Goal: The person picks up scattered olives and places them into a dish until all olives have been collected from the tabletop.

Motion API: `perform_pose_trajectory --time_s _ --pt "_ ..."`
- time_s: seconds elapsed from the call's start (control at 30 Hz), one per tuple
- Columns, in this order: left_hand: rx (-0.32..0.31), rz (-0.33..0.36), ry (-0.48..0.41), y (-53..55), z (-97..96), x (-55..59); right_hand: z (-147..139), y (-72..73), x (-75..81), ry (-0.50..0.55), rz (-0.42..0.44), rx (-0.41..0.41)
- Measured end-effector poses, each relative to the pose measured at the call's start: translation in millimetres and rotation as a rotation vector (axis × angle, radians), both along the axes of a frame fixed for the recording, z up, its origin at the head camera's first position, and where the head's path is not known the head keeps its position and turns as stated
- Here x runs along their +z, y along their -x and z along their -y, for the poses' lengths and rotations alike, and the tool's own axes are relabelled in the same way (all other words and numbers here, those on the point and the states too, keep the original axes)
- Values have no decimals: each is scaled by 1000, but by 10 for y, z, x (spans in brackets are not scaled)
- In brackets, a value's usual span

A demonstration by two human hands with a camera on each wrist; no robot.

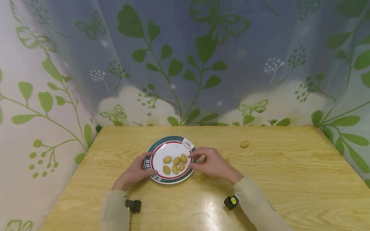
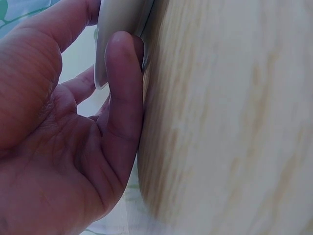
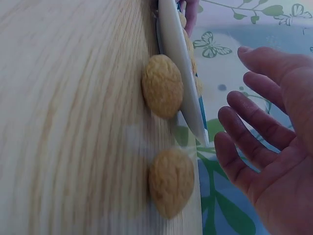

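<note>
On the wooden table is a round white plate (image 1: 162, 154) with a dark green rim and a red ring. Several yellow-brown nuts (image 1: 167, 159), oval and wrinkled, lie on it. My left hand (image 1: 136, 171) holds the plate's left rim, thumb and index finger over the edge; in the left wrist view another finger (image 2: 124, 83) curls up below the plate's underside (image 2: 113, 29). Over the right rim hovers my right hand (image 1: 212, 162), fingers bent loosely and parted, nothing between them. Beside and below it, two loose nuts (image 3: 163, 86) show in the right wrist view.
One more nut (image 1: 244, 144) lies farther off on the table (image 1: 274, 179), right of the plate. A leaf-patterned curtain (image 1: 185, 64) hangs behind the table's back edge and along both sides.
</note>
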State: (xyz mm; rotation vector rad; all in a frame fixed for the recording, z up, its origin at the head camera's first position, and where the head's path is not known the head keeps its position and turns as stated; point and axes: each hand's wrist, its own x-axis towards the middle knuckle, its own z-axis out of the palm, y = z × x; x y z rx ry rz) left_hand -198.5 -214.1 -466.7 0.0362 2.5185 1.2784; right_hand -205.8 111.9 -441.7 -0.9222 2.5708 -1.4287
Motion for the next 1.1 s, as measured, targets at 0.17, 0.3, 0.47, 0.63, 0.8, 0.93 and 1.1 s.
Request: perform_pose_trajectory --time_s 0.17,0.3,0.47,0.63,0.8,0.93,1.1 --pt "4 -1 4 2 6 -14 -80 -15 1 5 -4 -16" --pt "7 5 1 0 4 -18 -137 -37 -2 -7 2 -34" --pt "10 4 -15 -9 1 -22 -199 -50 -18 -20 -19 -58" --pt "14 5 -23 -15 -6 -9 -275 -58 10 -43 -22 -80" --pt "16 13 -18 -27 -10 7 -336 -58 17 -39 -17 -101" --pt "20 17 -11 -37 -20 20 -396 -55 11 -39 -34 -111" --pt "14 18 -10 -45 -26 35 -476 -56 13 -35 -47 -124"
